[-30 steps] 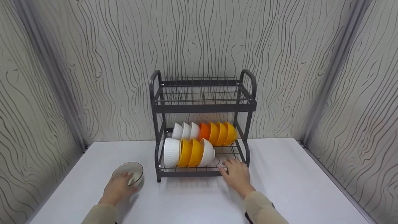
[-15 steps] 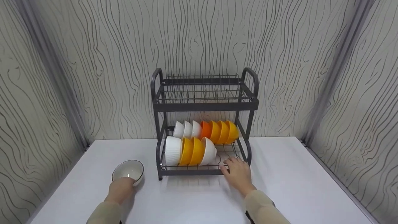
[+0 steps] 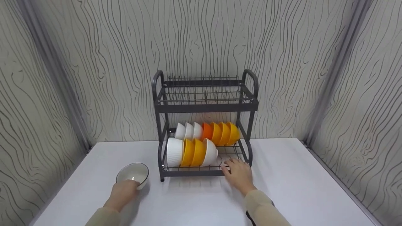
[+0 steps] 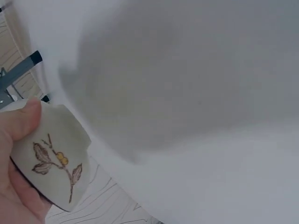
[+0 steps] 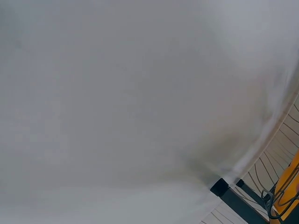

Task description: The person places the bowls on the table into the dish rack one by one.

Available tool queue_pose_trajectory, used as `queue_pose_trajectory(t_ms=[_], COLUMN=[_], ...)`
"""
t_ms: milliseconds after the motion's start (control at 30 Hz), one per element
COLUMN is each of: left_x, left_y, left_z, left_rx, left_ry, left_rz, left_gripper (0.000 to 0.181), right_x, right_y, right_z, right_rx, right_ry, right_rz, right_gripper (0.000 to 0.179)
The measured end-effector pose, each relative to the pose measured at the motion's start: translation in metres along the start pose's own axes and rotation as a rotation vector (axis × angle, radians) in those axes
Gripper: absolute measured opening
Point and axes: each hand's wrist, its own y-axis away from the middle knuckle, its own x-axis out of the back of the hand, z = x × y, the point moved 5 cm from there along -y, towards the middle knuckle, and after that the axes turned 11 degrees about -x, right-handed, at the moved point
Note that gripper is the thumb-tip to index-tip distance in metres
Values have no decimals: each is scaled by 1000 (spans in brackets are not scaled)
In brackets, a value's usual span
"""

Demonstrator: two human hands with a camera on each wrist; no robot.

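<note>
My left hand (image 3: 123, 193) grips the near rim of a white bowl (image 3: 133, 170) with a dark rim, left of the rack. Its outside carries a printed sprig (image 4: 60, 163) of brown leaves and yellow berries in the left wrist view. The thumb lies on the outer wall there, with fingers at the rim. My right hand (image 3: 239, 175) rests at the right front edge of the two-tier dish rack (image 3: 205, 108), fingers over the lower tier. It is out of sight in the right wrist view, where a rack foot (image 5: 220, 187) shows.
On the lower tier, the back row has white bowls (image 3: 180, 131), an orange bowl (image 3: 206, 130) and yellow bowls (image 3: 233, 134). In front stand a ribbed white bowl (image 3: 174, 153), yellow bowls (image 3: 198, 153) and a white bowl (image 3: 211, 153). Patterned walls (image 3: 201, 37) enclose the white table (image 3: 188, 204).
My left hand has gone from reaching over the bowl to gripping its near rim. The bowl has shifted slightly right. My right hand has stayed at the rack.
</note>
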Motion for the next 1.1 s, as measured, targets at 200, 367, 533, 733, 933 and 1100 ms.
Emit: queue_pose_trajectory(t_ms=[200, 367, 533, 733, 933, 1100], left_x=[22, 34, 44, 54, 59, 58], left_y=[-7, -11, -9, -9, -18, -25], left_z=[37, 66, 91, 122, 155, 182], left_rx=[-94, -143, -206, -313, -400, -431], left_ry=[7, 34, 0, -37, -41, -22], left_rz=[110, 118, 161, 253, 373, 466], left_gripper=[14, 28, 32, 32, 35, 35], right_x=[4, 8, 13, 29, 43, 47], right_y=[-1, 1, 10, 18, 19, 27], right_z=[14, 17, 6, -23, -56, -79], right_rx=[-33, -110, -210, -283, -275, -258], right_ry=[-23, -166, -575, -931, -1186, -1343], right_rz=[-8, -24, -46, -76, -255, -535], right_gripper=[38, 36, 31, 32, 46, 64])
